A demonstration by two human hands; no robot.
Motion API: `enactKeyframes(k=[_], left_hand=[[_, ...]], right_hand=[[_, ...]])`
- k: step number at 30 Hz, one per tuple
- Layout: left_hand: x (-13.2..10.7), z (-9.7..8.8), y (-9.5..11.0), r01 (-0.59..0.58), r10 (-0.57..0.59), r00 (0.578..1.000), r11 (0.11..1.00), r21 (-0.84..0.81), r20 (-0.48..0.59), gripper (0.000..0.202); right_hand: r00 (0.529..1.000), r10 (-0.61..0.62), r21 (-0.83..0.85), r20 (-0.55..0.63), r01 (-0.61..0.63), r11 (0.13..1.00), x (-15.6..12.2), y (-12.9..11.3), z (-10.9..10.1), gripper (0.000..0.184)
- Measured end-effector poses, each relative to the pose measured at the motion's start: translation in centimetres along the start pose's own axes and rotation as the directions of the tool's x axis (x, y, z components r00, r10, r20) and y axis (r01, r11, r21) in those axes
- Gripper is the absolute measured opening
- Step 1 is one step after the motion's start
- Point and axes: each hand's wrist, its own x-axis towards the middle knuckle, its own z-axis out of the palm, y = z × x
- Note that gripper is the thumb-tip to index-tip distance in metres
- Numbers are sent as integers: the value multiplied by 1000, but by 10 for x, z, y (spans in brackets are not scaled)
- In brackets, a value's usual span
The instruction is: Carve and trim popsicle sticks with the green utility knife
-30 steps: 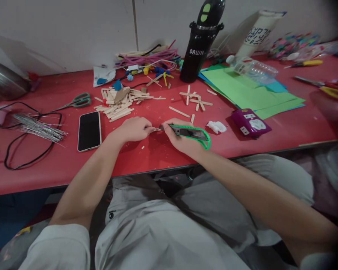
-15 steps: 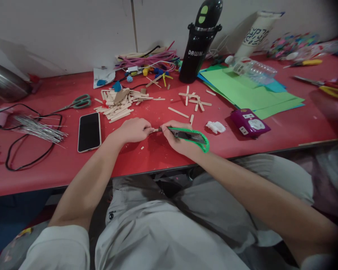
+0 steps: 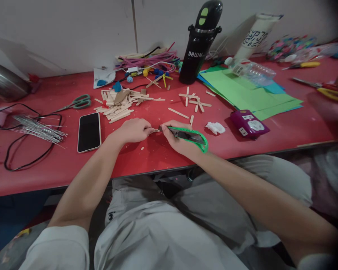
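Observation:
My right hand (image 3: pixel 177 139) is closed round a green utility knife (image 3: pixel 192 135), its blade pointing left onto the red table (image 3: pixel 146 157). My left hand (image 3: pixel 134 130) rests beside it, fingers pinched on a small wooden stick piece (image 3: pixel 156 130) right at the blade tip. The piece is mostly hidden by my fingertips. A heap of wooden craft sticks (image 3: pixel 118 104) lies just beyond my left hand, and a few loose sticks (image 3: pixel 193 100) lie beyond my right.
A phone (image 3: pixel 89 131) lies left of my left hand, with scissors (image 3: pixel 78 102), a black cable (image 3: pixel 28 150) and silver wires (image 3: pixel 36 127) further left. A black bottle (image 3: pixel 198 43), green paper sheets (image 3: pixel 248 93), a purple box (image 3: pixel 248 123) and a white wad (image 3: pixel 216 127) sit to the right.
Both hands stay in place at the stick piece; the knife handle has tipped slightly lower in my right hand.

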Motion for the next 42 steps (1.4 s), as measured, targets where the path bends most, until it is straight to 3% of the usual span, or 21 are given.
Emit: enactKeyframes(k=[5,16,25,42], left_hand=[[0,0,0,8,-9,1000,1000,29,1,38],[0,-1,1,6,-6,1000,999,46,5,39],[-1,-2,2,12,-13,1000,1000,26,14,37],[0,0,0,-4,4,1000,999,32,-1,38]], right_hand=[[999,-38,-5,-3,38,999,-1,3,1,25],[999,37,3,23,-37,999,2,-3,-2,24],[1000,-13,-7,1,13,1000,0,2,0,27],[1000,11,-30,8,-11,999,-2,0,-1,26]])
